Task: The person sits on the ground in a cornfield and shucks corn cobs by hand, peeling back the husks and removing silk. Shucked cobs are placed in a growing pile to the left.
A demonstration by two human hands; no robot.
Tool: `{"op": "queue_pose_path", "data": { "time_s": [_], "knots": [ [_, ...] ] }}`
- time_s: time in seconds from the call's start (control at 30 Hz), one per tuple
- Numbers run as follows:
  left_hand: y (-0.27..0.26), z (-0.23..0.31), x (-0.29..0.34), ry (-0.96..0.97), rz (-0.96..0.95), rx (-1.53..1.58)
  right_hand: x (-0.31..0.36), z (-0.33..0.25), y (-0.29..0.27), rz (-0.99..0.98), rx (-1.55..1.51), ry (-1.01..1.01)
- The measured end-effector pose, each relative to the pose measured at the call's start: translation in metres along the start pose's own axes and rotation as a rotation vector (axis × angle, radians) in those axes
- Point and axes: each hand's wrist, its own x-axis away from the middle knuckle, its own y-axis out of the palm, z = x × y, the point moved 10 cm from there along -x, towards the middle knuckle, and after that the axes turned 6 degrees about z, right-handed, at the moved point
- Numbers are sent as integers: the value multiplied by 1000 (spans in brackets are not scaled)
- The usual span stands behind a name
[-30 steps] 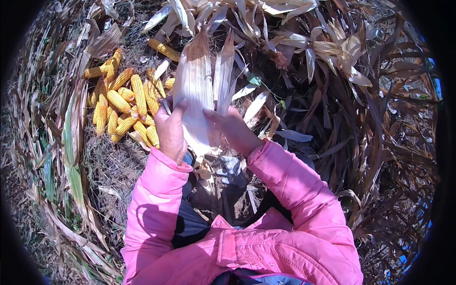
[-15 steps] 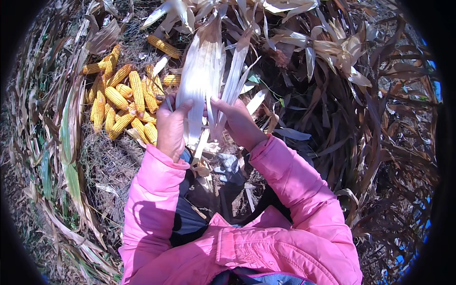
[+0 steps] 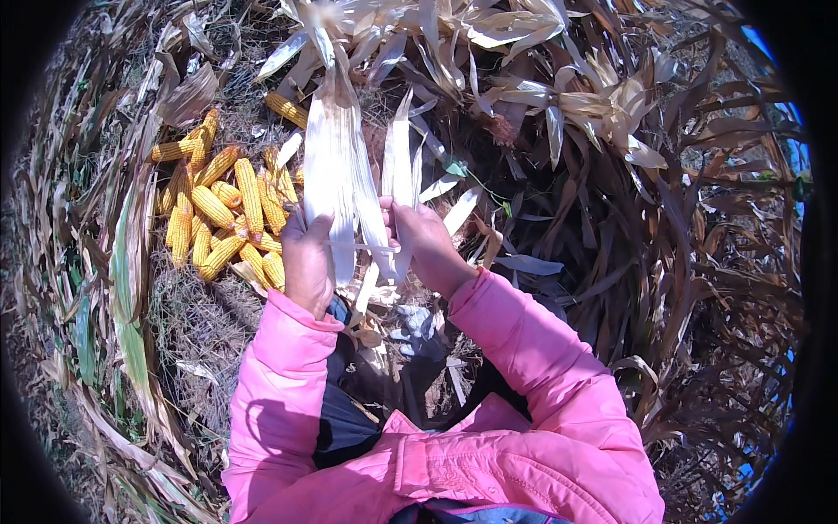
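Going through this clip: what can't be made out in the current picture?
All in the head view:
Left hand: some fingertips hidden behind the pale husk.
Yellow corn ears: lower ones in the pile covered by those on top.
Grey object below the husk: too indistinct to identify.
Pink jacket: cut off by the lower edge.

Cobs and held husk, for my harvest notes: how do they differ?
The cobs are yellow; the husk is whitish. The cobs are rounded and kernel-covered; the husk is thin and flat. Most cobs lie heaped; the husk is held in the left hand and right hand. Both are sunlit.
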Motion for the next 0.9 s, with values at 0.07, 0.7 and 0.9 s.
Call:
{"op": "queue_pose_path", "data": {
  "time_s": [0.07,0.7,0.9],
  "knots": [
    [-16,-8,-6,4,90,-39,4,-4,-1,69,112,-61],
    [-31,6,-20,22,155,19,6,-5,-1,67,868,-278],
    [-58,55,-37,161,6,152,27,-14,24,-47,1460,-616]
  ]
}}
